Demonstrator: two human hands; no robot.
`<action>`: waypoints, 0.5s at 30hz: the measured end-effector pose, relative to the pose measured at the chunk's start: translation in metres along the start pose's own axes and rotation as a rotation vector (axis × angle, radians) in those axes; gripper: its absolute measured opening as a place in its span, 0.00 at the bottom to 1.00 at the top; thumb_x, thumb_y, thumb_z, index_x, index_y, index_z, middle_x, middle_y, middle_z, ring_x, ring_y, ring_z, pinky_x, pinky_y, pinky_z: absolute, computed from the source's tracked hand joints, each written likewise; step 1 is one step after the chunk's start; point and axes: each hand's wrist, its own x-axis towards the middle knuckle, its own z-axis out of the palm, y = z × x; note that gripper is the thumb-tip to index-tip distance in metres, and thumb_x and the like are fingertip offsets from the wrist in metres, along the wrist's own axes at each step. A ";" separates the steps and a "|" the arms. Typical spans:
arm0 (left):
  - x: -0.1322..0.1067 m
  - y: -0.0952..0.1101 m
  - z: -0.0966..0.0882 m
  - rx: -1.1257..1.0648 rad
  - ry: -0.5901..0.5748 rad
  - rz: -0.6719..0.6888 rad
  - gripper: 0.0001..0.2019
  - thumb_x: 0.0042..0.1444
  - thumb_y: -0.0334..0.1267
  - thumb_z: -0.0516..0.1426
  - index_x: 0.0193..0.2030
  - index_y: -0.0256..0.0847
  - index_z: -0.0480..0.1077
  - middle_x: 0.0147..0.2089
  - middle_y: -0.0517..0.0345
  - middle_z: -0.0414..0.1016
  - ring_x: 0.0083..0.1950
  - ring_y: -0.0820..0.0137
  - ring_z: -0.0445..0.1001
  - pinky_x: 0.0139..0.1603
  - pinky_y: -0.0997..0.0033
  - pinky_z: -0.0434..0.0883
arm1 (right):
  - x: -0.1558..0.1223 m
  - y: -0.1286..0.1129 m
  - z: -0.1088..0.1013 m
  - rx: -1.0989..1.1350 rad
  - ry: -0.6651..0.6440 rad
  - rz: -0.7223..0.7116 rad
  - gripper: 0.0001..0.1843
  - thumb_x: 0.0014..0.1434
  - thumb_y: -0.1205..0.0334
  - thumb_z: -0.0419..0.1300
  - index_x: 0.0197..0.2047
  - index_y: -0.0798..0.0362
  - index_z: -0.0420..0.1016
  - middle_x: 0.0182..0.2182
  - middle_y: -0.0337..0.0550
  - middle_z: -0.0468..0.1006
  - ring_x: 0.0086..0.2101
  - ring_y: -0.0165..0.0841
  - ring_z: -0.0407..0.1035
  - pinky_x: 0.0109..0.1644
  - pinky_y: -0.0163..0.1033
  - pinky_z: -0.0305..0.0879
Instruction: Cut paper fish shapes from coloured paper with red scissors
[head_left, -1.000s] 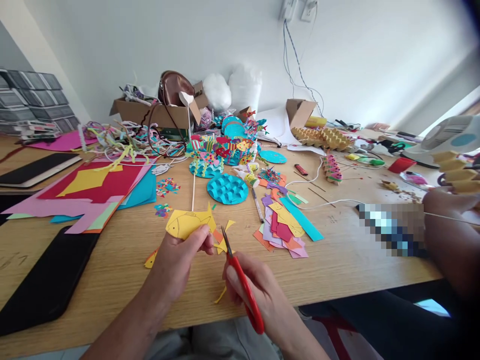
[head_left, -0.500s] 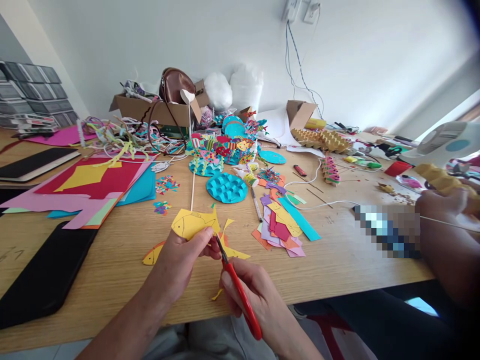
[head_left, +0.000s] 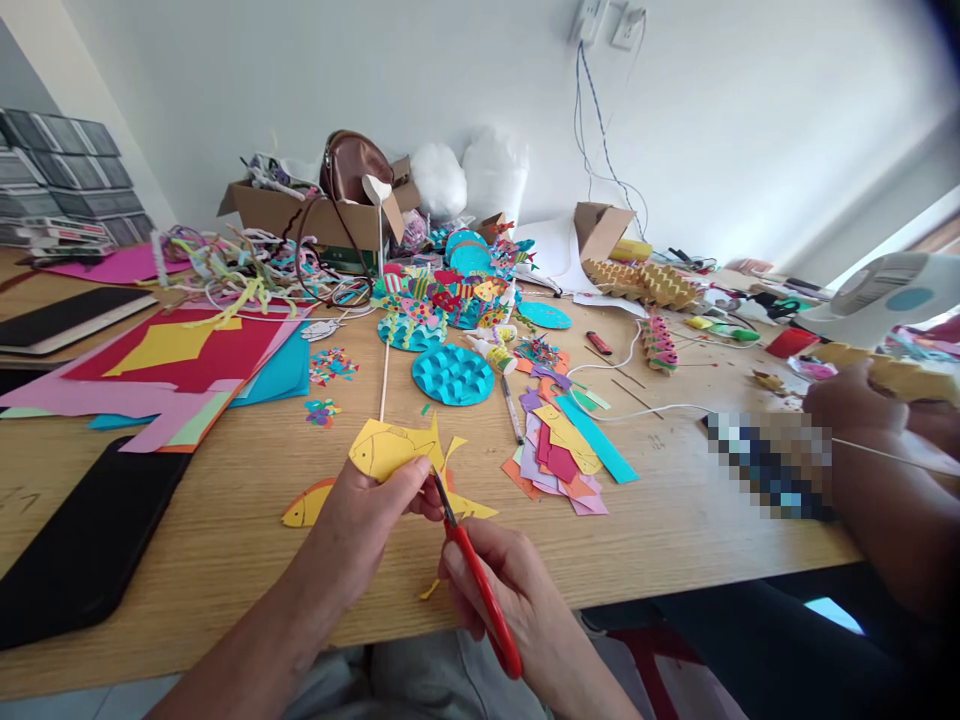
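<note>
Between the thumb and fingers of my left hand (head_left: 390, 498) is a yellow paper fish (head_left: 381, 446) with a drawn outline. My right hand (head_left: 501, 575) is closed around red-handled scissors (head_left: 480, 580), whose blades reach the fish's tail end by my left thumb. Yellow paper scraps (head_left: 465, 500) lie just behind the blades. On the table left of my hands is another yellow fish with an orange edge (head_left: 304, 505), partly hidden by my left forearm. A small curled yellow strip (head_left: 429, 590) shows near my right fingers.
Paper scraps (head_left: 559, 455) and a pen (head_left: 513, 408) lie to the right, and a blue textured disc (head_left: 453, 375) behind. Coloured sheets (head_left: 187, 370) and a black phone-like slab (head_left: 90, 540) lie left. Another person's hand (head_left: 855, 400) works at the far right.
The fish has shifted slightly right in my left hand's grip, and the scissors have barely moved. A small green scrap now shows on the table behind the fish. The other person's hand moved left.
</note>
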 end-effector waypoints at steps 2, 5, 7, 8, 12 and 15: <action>0.000 -0.001 0.000 -0.002 -0.015 0.005 0.04 0.39 0.33 0.59 0.19 0.37 0.72 0.18 0.63 0.73 0.20 0.74 0.70 0.22 0.75 0.71 | -0.001 0.000 0.000 0.004 0.000 0.003 0.20 0.62 0.53 0.50 0.22 0.52 0.57 0.16 0.32 0.59 0.20 0.25 0.53 0.23 0.32 0.46; 0.000 -0.003 -0.001 -0.007 -0.027 0.017 0.04 0.40 0.33 0.59 0.19 0.37 0.72 0.18 0.63 0.73 0.21 0.74 0.70 0.23 0.75 0.71 | -0.001 -0.001 0.000 -0.007 -0.004 -0.013 0.20 0.62 0.52 0.50 0.21 0.52 0.57 0.16 0.32 0.59 0.20 0.25 0.53 0.23 0.32 0.46; 0.000 -0.004 -0.002 -0.010 -0.031 0.023 0.03 0.40 0.33 0.59 0.19 0.37 0.72 0.19 0.63 0.73 0.21 0.74 0.70 0.23 0.75 0.71 | -0.002 -0.001 -0.001 -0.026 -0.005 -0.017 0.21 0.63 0.51 0.50 0.21 0.53 0.57 0.16 0.32 0.59 0.20 0.25 0.53 0.23 0.33 0.45; 0.001 -0.005 -0.002 -0.011 -0.036 0.026 0.03 0.40 0.33 0.59 0.20 0.37 0.72 0.19 0.63 0.74 0.21 0.74 0.70 0.23 0.75 0.72 | -0.002 -0.001 -0.001 -0.032 -0.006 -0.015 0.22 0.63 0.51 0.49 0.21 0.53 0.57 0.15 0.32 0.58 0.20 0.25 0.52 0.24 0.33 0.45; 0.001 -0.008 -0.005 -0.009 -0.064 0.035 0.04 0.43 0.33 0.59 0.20 0.37 0.73 0.20 0.63 0.74 0.22 0.74 0.70 0.24 0.76 0.72 | -0.001 0.000 -0.001 -0.054 0.003 -0.019 0.21 0.63 0.53 0.49 0.20 0.53 0.56 0.16 0.32 0.58 0.20 0.25 0.52 0.24 0.33 0.45; 0.002 -0.010 -0.006 -0.008 -0.068 0.031 0.04 0.44 0.33 0.59 0.21 0.37 0.73 0.20 0.63 0.75 0.23 0.74 0.71 0.24 0.76 0.72 | 0.000 0.001 -0.001 -0.067 0.009 -0.034 0.21 0.62 0.54 0.50 0.20 0.53 0.56 0.16 0.32 0.57 0.21 0.25 0.51 0.24 0.33 0.44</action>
